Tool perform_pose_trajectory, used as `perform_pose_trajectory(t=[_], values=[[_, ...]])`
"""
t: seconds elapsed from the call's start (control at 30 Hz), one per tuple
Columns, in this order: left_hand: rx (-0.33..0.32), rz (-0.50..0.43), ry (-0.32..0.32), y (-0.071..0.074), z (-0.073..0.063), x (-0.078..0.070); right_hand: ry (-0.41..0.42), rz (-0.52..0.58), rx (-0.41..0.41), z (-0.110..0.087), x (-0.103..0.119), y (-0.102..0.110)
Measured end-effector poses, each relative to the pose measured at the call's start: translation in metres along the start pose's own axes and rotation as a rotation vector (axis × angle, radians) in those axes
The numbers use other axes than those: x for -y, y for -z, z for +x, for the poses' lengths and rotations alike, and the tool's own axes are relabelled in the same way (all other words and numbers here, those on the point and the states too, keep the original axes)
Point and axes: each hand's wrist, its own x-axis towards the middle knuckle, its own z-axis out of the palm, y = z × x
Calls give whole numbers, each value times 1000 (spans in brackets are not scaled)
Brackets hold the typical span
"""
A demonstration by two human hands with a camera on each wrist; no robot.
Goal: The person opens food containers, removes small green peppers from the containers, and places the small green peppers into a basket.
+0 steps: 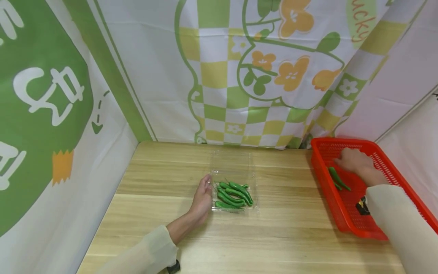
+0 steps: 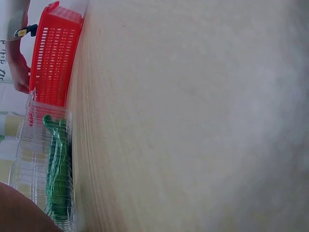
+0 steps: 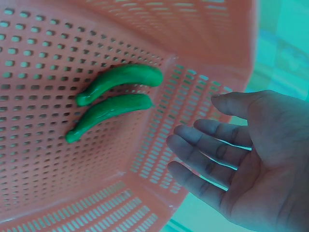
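Observation:
A clear plastic clamshell box (image 1: pixel 232 161) lies with its lid folded back, several green chili peppers (image 1: pixel 234 194) in its near half. My left hand (image 1: pixel 202 199) holds the left edge of this box, fingertips near the hinge; only part of that hand shows in the left wrist view. Over the far part of a red plastic basket (image 1: pixel 337 215), my right hand (image 1: pixel 356 161) reaches in, holding nothing. The right wrist view shows its fingers apart and slightly bent, beside two green chili peppers (image 3: pixel 108 113) on the basket's perforated floor.
A light wood table (image 1: pixel 164 182) carries both the box and the basket. White cloth with a green and yellow pattern (image 1: pixel 239 83) hangs along the table's back edge, and another printed cloth (image 1: pixel 44 95) hangs at the left. The basket's raised walls surround the peppers inside.

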Motion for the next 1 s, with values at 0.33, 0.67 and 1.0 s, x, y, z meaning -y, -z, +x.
perform_pose_trajectory(t=[0.33, 0.67, 1.0], values=[[-26, 2, 3, -2, 2, 1, 43, -98, -128, -6, 32, 15], [-17, 4, 5, -2, 2, 0, 99, -132, -157, -13, 72, 28], [-15, 8, 0, -1, 1, 0, 216, -147, -243, -17, 111, 23]])
